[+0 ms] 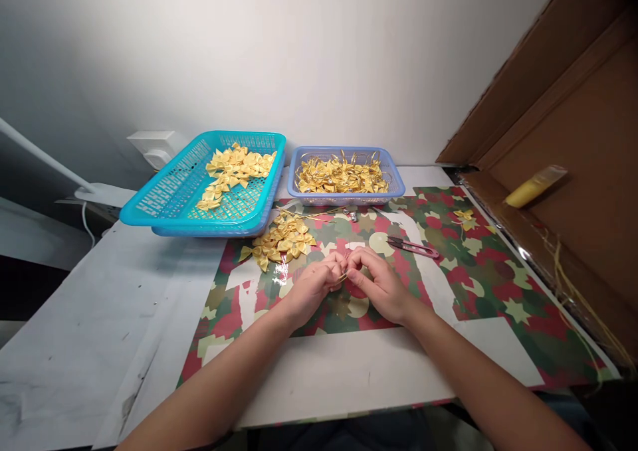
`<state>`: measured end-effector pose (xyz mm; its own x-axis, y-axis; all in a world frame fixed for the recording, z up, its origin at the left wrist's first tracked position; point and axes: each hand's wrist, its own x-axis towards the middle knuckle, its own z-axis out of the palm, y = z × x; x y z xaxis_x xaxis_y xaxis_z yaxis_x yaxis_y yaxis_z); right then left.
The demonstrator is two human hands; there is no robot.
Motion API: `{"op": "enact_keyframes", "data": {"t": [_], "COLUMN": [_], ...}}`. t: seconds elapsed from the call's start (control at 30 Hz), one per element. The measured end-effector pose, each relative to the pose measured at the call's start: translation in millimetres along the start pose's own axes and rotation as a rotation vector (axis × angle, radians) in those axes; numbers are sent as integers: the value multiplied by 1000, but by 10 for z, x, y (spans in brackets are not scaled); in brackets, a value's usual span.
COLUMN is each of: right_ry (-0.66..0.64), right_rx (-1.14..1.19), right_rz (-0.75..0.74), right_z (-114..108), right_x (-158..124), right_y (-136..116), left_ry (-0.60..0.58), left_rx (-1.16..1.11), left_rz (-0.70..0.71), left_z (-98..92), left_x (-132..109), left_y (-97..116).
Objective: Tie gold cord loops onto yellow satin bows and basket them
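Note:
My left hand (pixel 319 278) and my right hand (pixel 377 282) meet over the patterned mat (pixel 433 291), fingertips pinched together. Between them runs a thin gold cord (pixel 343 277), and both hands are closed on it. Whatever else the fingers hold is hidden. Just beyond my left hand lies a loose pile of yellow bows (pixel 284 238), with several gold cords (pixel 312 213) behind it. Thread snips with pink handles (pixel 413 246) lie beyond my right hand. Small silvery pieces (pixel 353 216) rest near the blue basket.
A turquoise basket (pixel 164 205) with yellow bows stands at back left, stacked on another. The blue basket (pixel 399 184) holds bows with gold cords. Cardboard (pixel 573 119) walls the right side, with a yellow tube (pixel 535 185) on it. One yellow bow (pixel 465 218) lies at right.

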<state>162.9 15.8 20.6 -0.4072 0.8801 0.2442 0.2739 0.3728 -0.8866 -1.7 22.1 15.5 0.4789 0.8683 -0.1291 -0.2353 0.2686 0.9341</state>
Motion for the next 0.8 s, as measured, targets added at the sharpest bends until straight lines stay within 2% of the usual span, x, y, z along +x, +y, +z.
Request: {"op": "enact_keyframes", "data": {"t": [0.33,0.6,0.8], "right_ry": [97,289,270], "right_rx": [-54,-99,-143], "right_rz": [14,-67,-168], "right_z": [49,114,107], "right_x": [1,0,-17], "right_y": [-32,-8,-41], "left_ry": [-36,-37,-23], "left_rx": [-98,-146,-155], "left_rz": [-133,-151,-151], "left_z": [25,11,23], "left_x": [-12,-1,1], "left_y": [18,20,24]}}
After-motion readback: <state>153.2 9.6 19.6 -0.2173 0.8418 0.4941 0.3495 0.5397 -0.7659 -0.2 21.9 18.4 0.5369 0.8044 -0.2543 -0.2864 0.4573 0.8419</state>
